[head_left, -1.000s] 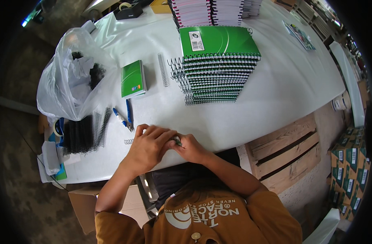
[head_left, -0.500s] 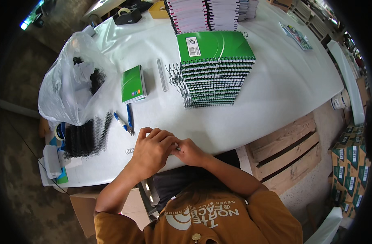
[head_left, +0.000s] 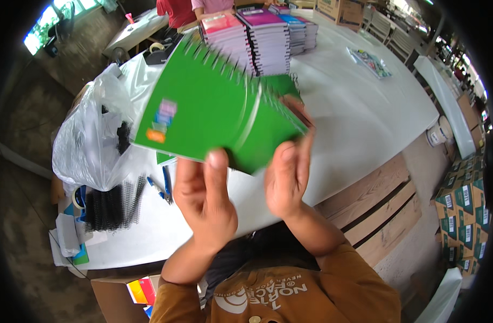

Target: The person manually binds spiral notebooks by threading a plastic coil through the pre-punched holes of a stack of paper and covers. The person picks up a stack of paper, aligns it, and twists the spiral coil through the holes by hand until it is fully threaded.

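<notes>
At the left edge of the white tabletop (head_left: 365,124) a bulging clear plastic bag (head_left: 90,145) is seen, with a bundle of black spiral binding coils (head_left: 109,207) lying below it near the front left corner, and blue pens (head_left: 163,185) just beside those. The left hand (head_left: 206,202) is raised above the front edge of the tabletop, its thumb pressed onto the near cover of a green spiral-bound notebook (head_left: 214,116) and its fingers hidden behind it, so a pinch on the lower edge is judged. The notebook is held up off the tabletop, tilted and blurred, its wire spine at the far upper edge and a small coloured label on its cover. The right hand (head_left: 287,175) is set against the notebook's lower right corner, with its palm and fingers laid along the edge; whether it is closed round the corner cannot be told. The notebook is judged light and flexible, its glossy cover somewhat slippery and easily bent; it is best taken by both lower corners or along the stiffer wire spine. Stacks of pink, purple and blue notebooks (head_left: 257,32) stand at the far edge, and a small patterned booklet (head_left: 370,62) lies toward the far right corner
</notes>
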### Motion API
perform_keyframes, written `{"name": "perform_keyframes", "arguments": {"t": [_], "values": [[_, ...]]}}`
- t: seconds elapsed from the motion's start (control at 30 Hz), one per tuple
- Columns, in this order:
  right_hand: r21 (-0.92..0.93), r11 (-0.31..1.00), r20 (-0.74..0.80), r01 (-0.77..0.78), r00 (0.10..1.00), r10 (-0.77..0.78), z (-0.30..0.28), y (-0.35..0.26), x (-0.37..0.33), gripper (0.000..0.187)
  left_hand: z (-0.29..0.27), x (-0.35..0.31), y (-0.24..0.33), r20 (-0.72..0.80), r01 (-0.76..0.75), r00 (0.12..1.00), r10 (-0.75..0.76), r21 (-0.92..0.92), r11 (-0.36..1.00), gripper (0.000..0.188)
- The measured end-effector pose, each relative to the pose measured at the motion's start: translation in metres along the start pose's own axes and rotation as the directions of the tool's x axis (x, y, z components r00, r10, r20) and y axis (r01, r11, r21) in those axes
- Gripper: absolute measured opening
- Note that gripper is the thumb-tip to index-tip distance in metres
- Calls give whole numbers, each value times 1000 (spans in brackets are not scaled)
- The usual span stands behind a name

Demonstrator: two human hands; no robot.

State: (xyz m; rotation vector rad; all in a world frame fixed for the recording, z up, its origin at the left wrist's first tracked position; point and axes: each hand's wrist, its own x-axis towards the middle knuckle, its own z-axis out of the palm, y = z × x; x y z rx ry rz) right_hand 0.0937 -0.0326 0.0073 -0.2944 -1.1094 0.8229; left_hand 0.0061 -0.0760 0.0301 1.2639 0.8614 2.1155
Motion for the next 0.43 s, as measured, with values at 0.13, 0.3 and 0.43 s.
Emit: {"name": "perform_keyframes", "arguments": {"t": [0.13,0.3,0.43], "values": [[-490,869,-234,64,951,-202,-27,13,54,53,18,73,-25,369,-659,694,618,672,337,29],[-389,905,-136,-173,982,130,-53,46,61,56,18,54,-52,616,-634,773,151,749,190,26],[-419,864,-124,-280,960,251,-59,57,57,50,-5,59,-68,152,-212,976,155,831,514,25]]}}
